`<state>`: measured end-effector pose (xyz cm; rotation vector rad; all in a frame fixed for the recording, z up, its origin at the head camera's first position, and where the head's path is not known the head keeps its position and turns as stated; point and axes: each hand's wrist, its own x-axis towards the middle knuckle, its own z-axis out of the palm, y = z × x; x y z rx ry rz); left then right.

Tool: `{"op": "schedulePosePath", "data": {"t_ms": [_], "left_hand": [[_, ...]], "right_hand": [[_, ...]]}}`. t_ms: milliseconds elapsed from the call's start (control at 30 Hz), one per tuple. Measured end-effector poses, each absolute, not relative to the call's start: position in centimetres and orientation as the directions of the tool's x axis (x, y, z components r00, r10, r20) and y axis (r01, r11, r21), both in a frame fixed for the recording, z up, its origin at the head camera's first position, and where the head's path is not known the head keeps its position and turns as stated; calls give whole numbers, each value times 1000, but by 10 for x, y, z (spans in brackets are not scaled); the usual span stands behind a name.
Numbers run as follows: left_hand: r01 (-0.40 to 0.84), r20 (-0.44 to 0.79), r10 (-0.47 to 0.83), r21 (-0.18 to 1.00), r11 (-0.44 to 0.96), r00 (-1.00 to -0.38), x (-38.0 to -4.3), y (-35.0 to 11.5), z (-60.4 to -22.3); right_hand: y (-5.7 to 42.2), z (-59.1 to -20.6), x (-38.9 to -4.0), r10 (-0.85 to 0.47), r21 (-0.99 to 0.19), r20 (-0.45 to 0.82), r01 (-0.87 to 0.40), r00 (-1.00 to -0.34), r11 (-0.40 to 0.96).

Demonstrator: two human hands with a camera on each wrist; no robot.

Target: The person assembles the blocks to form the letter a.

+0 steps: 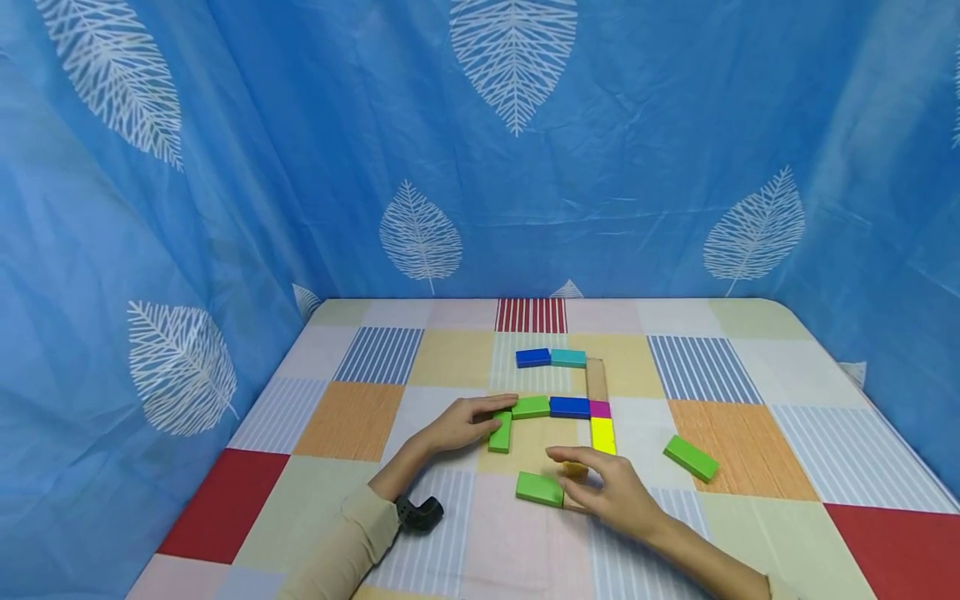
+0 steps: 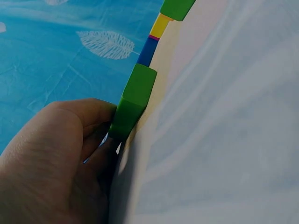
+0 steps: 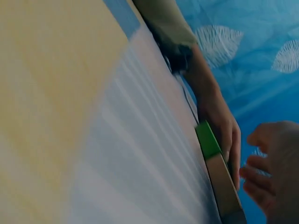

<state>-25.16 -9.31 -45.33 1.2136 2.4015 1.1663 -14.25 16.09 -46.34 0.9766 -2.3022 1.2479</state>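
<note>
My left hand [image 1: 465,421] rests at the left green block [image 1: 499,435], its thumb over that block and its longer fingers by the corner with another green block [image 1: 531,407]. From the left wrist view, its fingertips touch the green side [image 2: 128,109]. My right hand [image 1: 611,492] hovers over the near end of the layout, fingers loosely bent and nothing held. Under it lie a near green block [image 1: 539,489], a partly covered plain wooden block [image 1: 576,505] and an orange-yellow piece [image 1: 575,470] glimpsed between thumb and forefinger.
The row continues with a blue block [image 1: 570,407], a magenta one [image 1: 600,409], a yellow one [image 1: 603,436] and a wooden one [image 1: 596,381]. Farther back sit teal [image 1: 567,358] and blue [image 1: 533,358] blocks. A loose green block [image 1: 691,459] lies right, on the patchwork cloth [image 1: 765,533].
</note>
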Motion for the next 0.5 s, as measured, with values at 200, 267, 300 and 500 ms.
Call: {"op": "schedulePosePath", "data": {"t_ms": [200,267,300,500], "left_hand": [[593,160,761,732,335,-628,-255,-92,-459],[595,165,755,729,340,-634,-259,-93,-469],[595,167,753,728,342,-637,-262,-93,-473],[606,183,755,723,330,-629,-266,-96,-478]], "right_hand": [[157,-479,-134,-474,-535,483,-677,-736,506],[157,-480,-133,-494,-496,469,-681,-732,539],[157,-480,-133,-503,-479,463,-684,-730,551],[157,-480,-134,-555,-422,440,-708,-706,566]]}}
